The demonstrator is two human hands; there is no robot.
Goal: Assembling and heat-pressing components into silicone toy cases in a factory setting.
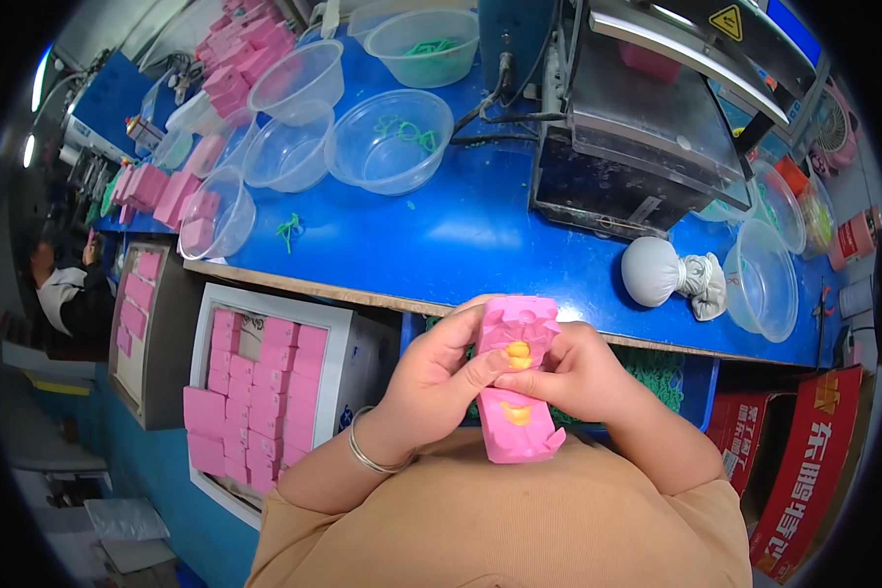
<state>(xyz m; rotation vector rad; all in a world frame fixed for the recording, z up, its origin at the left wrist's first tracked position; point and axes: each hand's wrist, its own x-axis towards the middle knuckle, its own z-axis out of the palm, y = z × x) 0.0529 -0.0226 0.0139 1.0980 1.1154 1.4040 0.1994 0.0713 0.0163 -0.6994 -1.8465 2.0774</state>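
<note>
In front of my belly I hold a pink rubber mold (515,439), bent open and tilted upright, with jagged inner faces. Yellow shapes show in its middle (519,353) and lower part (514,414); whether they are cast pieces or coloured hollows is hard to tell. My left hand (448,365), with a bangle on the wrist, grips the mold's left side, its thumb laid across the front. From the right side my right hand (586,367) grips it, thumb pressing near the yellow. Both thumb tips nearly meet. The other fingers are partly hidden behind the mold.
A blue table (441,240) spans ahead, bearing clear plastic bowls (389,142), some with green pieces. A black press machine (647,118) and a tied white cloth pouch (652,271) stand at right. Pink blocks (265,392) fill a white box (335,343) at lower left.
</note>
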